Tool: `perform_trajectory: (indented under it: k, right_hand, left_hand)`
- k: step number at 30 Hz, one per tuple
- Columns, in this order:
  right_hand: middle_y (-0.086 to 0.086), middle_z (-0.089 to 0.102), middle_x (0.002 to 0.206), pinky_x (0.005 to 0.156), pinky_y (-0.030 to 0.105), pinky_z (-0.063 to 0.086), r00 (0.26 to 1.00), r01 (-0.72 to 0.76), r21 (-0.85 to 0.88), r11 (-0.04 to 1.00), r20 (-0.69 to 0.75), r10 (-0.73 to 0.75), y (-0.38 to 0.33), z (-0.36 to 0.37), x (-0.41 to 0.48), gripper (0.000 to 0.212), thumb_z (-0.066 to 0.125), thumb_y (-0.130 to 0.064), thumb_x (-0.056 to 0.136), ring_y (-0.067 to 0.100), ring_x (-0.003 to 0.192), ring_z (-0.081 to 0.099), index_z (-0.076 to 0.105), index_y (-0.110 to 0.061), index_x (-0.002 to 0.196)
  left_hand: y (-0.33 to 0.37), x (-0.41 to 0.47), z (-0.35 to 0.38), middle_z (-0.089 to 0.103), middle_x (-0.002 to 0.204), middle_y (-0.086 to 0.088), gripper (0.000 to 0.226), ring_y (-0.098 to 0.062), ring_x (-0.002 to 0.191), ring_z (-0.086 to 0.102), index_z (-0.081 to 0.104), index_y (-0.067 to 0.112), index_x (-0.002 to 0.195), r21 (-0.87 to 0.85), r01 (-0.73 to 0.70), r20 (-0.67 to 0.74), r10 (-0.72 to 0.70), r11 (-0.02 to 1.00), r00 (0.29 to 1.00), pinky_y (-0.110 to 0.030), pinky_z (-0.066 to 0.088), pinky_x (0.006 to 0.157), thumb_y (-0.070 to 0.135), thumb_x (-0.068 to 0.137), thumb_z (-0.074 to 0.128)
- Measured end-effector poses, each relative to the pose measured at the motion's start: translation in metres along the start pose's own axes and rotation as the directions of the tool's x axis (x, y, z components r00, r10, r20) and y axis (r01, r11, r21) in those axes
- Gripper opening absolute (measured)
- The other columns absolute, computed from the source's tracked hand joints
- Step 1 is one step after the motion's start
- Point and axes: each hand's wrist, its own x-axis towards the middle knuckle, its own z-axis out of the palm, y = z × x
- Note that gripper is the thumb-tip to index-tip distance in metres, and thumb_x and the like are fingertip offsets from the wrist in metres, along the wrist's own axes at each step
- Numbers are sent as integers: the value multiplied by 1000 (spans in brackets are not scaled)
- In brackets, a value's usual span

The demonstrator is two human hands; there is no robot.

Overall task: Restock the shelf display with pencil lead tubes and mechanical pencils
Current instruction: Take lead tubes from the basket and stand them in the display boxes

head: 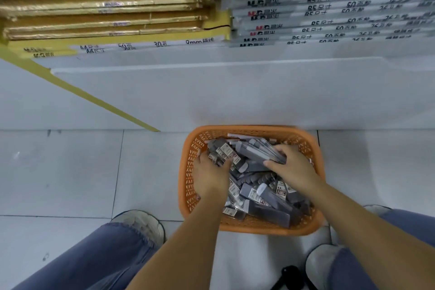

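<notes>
1 orange basket (188, 186) set on the floor tiles, close against the white shelf base (211, 92); presumably parked there to keep stock within reach of 2 hands. Heaped loose inside: grey pencil lead tubes (266, 198) and longer flat packs.

Left hand (209, 176) down at the basket's left side, fingers curled round a cluster of labelled tubes (223, 152); likely gathering several per trip.

Right hand (292, 167) gripping a bundle of long clear packs (259, 152), thumb on the near side, fingers wrapped over the far side. Probably mechanical pencils; contents too blurred to confirm.

Display to be restocked: not in view. Above, only stacked M&G B5 refill packs (329, 12) and gold-wrapped packs (94, 19), both cut off at the frame edges.

Tube count in the left grip: cannot tell, palm in the way. Black object (290, 275) at the bottom edge: unidentified
</notes>
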Motion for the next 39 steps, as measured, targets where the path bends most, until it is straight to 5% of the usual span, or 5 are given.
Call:
perform_trajectory:
  k: [10,17,23,29,39]
  right_hand:
    - [-17,61,99,55,6,41,996,-64,185,981,-57,75,12,-4,-7,27,75,-32,83,-11,76,58,54,-40,99]
    - [-20,63,102,59,13,42,991,-115,274,955,-31,128,5,-7,-12,32,73,-40,82,-4,82,61,57,-37,110]
    - [-14,68,104,70,28,57,997,-11,436,900,-69,45,-35,-20,-35,27,72,-38,84,6,79,70,58,-39,107]
    - [-11,67,92,50,7,45,972,188,458,869,-212,-99,-95,-28,-87,22,71,-26,87,-10,69,63,58,-28,105]
    - [-30,67,90,59,3,43,934,357,430,829,-181,-308,-153,-49,-162,23,72,-35,85,-12,77,64,58,-39,102]
  left_hand:
    - [28,11,19,48,138,-2,62,-29,131,40,53,29,135,114,70,-41,-66,991,997,-49,31,109,57,83,71]
    - [18,3,10,65,97,19,29,-4,88,65,49,34,112,-441,-31,78,73,897,994,-20,51,69,19,94,67]
    - [23,-22,-31,77,100,-2,18,-29,85,77,60,39,106,-769,165,301,121,617,946,-46,63,70,26,94,62]
    - [46,-65,-77,76,110,-11,44,-31,101,74,66,19,122,-877,148,341,375,457,862,-47,61,80,42,85,75]
    - [63,-130,-145,68,120,-29,41,-47,113,65,60,3,130,-917,164,326,446,363,834,-60,53,95,15,92,70]
